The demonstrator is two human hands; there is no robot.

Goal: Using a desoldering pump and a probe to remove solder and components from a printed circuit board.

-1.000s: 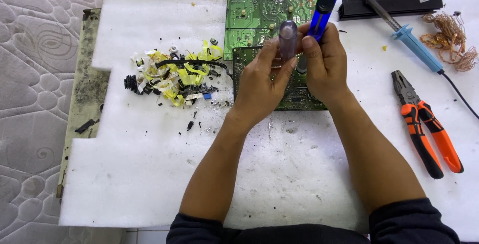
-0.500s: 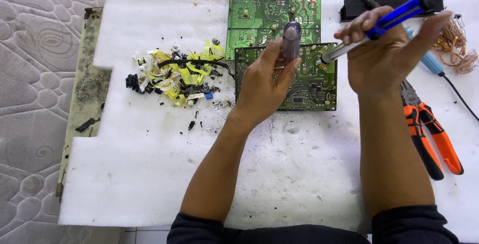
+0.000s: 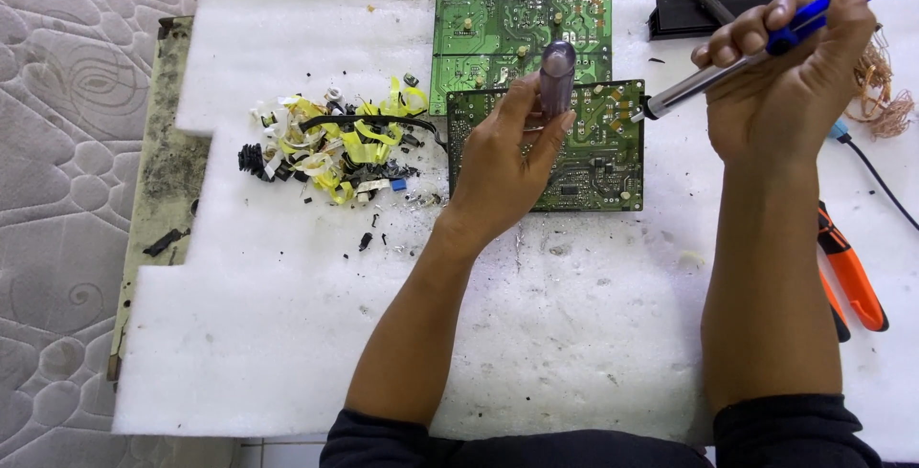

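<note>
White foam (image 3: 287, 334) bears circuit boards (image 3: 593, 157); left hand (image 3: 503, 167) grips translucent cylinder (image 3: 557, 80), right hand (image 3: 785, 76) soldering iron (image 3: 728, 71)

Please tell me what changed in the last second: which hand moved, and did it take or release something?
The right hand moved away from the left hand, out to the right and slightly up, carrying the blue soldering iron with it; its tip now points left toward the boards. It released nothing. The left hand kept its grip on the grey cylinder above the front board. The scraps and pliers stayed put.
</note>
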